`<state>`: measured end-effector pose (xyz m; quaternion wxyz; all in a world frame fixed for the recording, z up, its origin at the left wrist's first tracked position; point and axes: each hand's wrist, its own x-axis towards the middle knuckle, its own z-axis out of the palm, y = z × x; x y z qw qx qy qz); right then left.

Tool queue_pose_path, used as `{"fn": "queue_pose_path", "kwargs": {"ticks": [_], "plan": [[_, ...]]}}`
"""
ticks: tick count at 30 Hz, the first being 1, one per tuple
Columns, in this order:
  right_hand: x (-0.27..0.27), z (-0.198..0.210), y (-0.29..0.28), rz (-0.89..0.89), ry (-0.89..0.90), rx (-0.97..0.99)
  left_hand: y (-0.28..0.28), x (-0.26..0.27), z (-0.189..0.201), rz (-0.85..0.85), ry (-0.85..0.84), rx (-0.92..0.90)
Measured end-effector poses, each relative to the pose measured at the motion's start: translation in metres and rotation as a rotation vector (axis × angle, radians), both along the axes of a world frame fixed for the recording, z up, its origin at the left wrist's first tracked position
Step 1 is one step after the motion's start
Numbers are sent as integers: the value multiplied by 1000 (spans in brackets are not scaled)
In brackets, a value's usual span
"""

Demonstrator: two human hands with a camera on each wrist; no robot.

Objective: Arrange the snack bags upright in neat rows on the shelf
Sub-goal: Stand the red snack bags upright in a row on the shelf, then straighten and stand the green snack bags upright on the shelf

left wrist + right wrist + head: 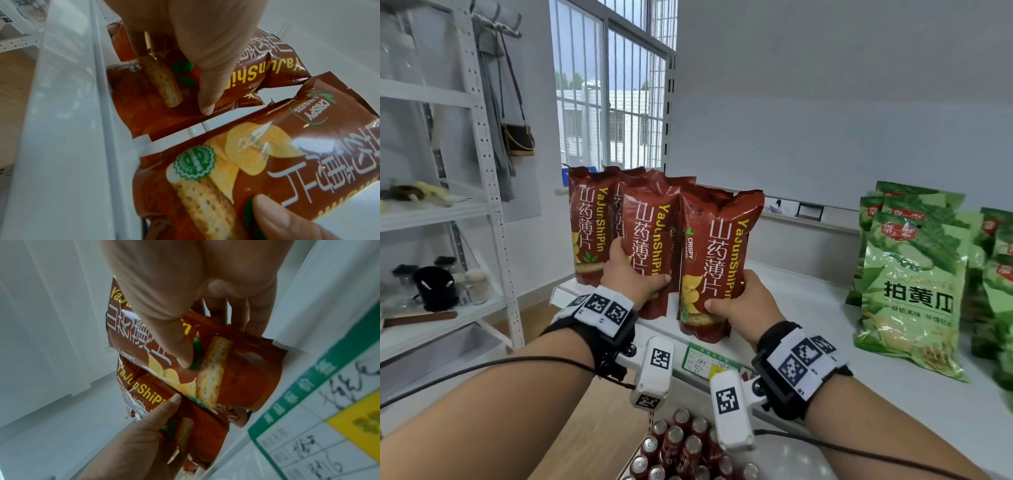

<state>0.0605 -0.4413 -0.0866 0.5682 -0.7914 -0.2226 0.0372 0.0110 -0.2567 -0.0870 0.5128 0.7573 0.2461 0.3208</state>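
Observation:
Several red-brown snack bags stand upright in a cluster at the left end of a white shelf (842, 329). My left hand (635, 272) grips the lower part of the middle bag (650, 233), thumb on its front and fingers behind it. In the left wrist view that hand (174, 73) holds the same bag (156, 113). My right hand (729, 294) grips the front right bag (719, 246) near its bottom, at the shelf's front edge. The right wrist view shows this hand (213, 337) with its thumb pressed on the bag's (242, 374) front. Another red bag (585, 222) stands at the far left.
Green snack bags (911, 281) stand in rows at the right of the shelf, with bare shelf between them and the red ones. A price label (702, 363) sits on the shelf's front edge. Red cans (681, 445) fill the shelf below. A white rack (482, 171) stands at left.

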Motion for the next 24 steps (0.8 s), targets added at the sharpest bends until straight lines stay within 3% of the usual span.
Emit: {"fn": "queue_pose_path", "kwargs": {"ticks": [8, 13, 19, 24], "plan": [[-1, 3, -13, 73, 44, 37, -18, -22, 5, 126, 100, 169], [9, 14, -33, 63, 5, 95, -38, -28, 22, 130, -134, 94], [33, 27, -81, -150, -83, 194, -91, -17, 43, 79, -362, 162], [66, 35, -151, -385, -90, 244, -155, 11, 41, -72, -360, 136]]}}
